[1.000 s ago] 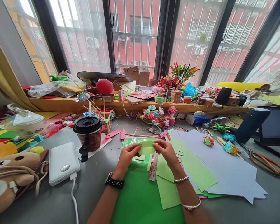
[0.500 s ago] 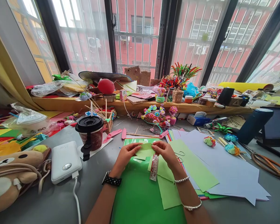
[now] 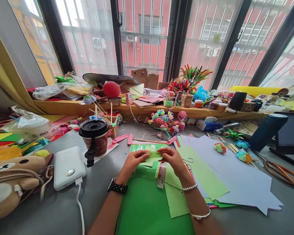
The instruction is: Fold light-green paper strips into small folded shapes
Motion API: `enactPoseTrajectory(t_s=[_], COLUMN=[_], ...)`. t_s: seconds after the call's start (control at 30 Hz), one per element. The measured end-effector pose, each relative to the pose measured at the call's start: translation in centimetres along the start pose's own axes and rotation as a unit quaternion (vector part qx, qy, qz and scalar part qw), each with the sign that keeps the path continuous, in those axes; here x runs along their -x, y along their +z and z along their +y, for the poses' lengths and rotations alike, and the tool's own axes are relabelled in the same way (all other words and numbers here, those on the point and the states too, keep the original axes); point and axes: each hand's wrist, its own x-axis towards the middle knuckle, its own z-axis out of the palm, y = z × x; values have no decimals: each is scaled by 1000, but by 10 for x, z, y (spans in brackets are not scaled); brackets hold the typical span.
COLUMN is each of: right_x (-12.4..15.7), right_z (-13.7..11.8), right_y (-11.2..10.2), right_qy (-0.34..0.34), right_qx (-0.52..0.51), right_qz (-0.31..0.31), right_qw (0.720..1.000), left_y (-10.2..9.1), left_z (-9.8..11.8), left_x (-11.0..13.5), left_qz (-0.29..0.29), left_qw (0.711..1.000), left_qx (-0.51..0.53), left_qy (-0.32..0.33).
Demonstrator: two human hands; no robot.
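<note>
Between my two hands is a small piece of light green paper [image 3: 153, 158], raised over a shiny green folder [image 3: 147, 202]. My left hand [image 3: 136, 160] pinches its left edge between thumb and fingers. On the opposite edge, the fingers of my right hand [image 3: 171, 158] are closed on the same paper. A short patterned ruler [image 3: 161, 176] lies just below my right hand. Beside it, larger light green sheets [image 3: 177, 204] reach under my right forearm. The wire handles of what look like scissors [image 3: 189, 160] show to the right of that hand.
A lidded cup [image 3: 94, 138] and a white power bank [image 3: 70, 168] stand on the left, its cable running toward me. White sheets [image 3: 240, 173] spread to the right. Pink folded strips [image 3: 119, 138] and paper flowers [image 3: 163, 120] lie beyond the folder. A dark blue bottle [image 3: 269, 132] is far right.
My right hand has shifted slightly left, toward my left hand, and the small paper's upper edge sits a little lower. Both hands keep hold of it.
</note>
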Motion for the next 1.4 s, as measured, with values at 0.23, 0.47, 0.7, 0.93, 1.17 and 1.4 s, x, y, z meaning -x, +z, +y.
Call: enactPoseTrajectory(t_s=[0.23, 0.47, 0.7, 0.93, 1.17, 1.4], right_x=[0, 2, -2, -3, -3, -2], right_z=[-1, -3, 6, 10, 11, 9], right_y=[3, 5, 4, 3, 4, 5], right_qy=[-22, -28, -25, -25, -19, -16], right_qx=[12, 34, 85, 80, 71, 64], right_qz=[-5, -36, -9, 7, 19, 12], right_qw=[1000, 998, 996, 996, 997, 998], left_y=[6, 3, 3, 4, 5, 5], left_z=[-1, -2, 2, 2, -2, -4], left_x=[-1, 0, 2, 3, 0, -1], left_qz=[-1, 3, 7, 15, 18, 29], left_qw=[997, 1000, 996, 995, 996, 996], left_qx=[52, -6, -82, -95, -76, -80], left_qy=[-48, 10, 25, 25, 29, 27])
